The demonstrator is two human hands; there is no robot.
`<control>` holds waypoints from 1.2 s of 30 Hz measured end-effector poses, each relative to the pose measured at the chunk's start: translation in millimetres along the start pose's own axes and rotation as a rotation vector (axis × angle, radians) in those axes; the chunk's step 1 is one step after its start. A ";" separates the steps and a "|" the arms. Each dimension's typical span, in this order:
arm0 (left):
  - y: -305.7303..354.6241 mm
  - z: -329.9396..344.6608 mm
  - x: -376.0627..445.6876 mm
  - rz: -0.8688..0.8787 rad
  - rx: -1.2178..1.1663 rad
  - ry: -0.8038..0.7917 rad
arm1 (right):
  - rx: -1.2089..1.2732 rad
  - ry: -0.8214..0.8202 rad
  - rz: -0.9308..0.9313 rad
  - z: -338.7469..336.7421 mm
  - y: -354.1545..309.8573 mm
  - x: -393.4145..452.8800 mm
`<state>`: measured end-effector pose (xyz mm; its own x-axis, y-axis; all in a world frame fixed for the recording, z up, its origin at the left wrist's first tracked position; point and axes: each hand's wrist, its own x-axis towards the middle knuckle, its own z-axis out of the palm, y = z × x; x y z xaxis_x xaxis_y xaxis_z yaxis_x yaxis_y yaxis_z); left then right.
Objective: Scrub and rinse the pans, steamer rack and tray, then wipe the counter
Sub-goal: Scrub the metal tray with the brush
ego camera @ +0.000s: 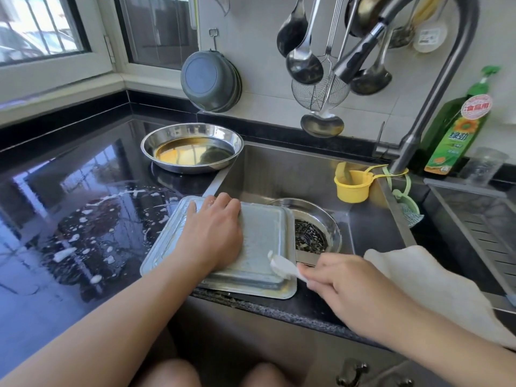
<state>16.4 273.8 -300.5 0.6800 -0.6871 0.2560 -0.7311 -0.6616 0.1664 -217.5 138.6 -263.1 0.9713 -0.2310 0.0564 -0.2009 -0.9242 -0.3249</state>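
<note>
**Scrubbing the tray at the sink's edge**

My left hand (pixel 213 230) lies flat, fingers straight, pressing on the upturned tray (pixel 251 263), which bridges the front left corner of the sink (pixel 363 219), half over the basin and half on the counter (pixel 69 219). My right hand (pixel 354 286) pinches a white, soapy scrubber (pixel 282 265) against the tray's near right corner. Behind the tray, inside the sink, sits a round steel pan (pixel 332 219) over the drain. A second round pan (pixel 192 148) with oily residue rests on the counter at the sink's back left corner. Suds dot the counter left of the sink. A cloth (pixel 435 286) drapes over the sink's front right edge.
</note>
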 end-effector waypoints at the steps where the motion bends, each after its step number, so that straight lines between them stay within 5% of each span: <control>1: -0.3 0.5 0.1 0.001 -0.001 0.001 | -0.029 0.038 0.041 -0.7 -0.6 -1.2; 4: -0.6 0.4 0.1 0.002 0.004 0.007 | -0.086 0.151 0.241 -14.4 8.4 12.0; 11: 0.3 0.7 0.3 0.007 0.023 0.001 | -0.197 -0.269 0.315 -25.4 -9.7 70.6; 20: 0.5 0.0 0.1 -0.010 0.011 0.003 | -0.267 -0.173 0.355 -15.3 -9.0 111.9; 27: 1.9 2.0 0.4 -0.027 0.016 0.003 | -0.245 -0.271 0.237 3.0 -34.1 5.9; 36: 5.8 -11.6 -5.9 -0.061 -0.028 -0.023 | -0.414 -0.322 -0.065 -37.4 -8.8 -11.7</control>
<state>7.5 277.5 -289.9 0.7244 -0.6523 0.2230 -0.6891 -0.6942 0.2077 -231.9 138.0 -225.6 0.9602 -0.1245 -0.2499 -0.1093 -0.9913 0.0738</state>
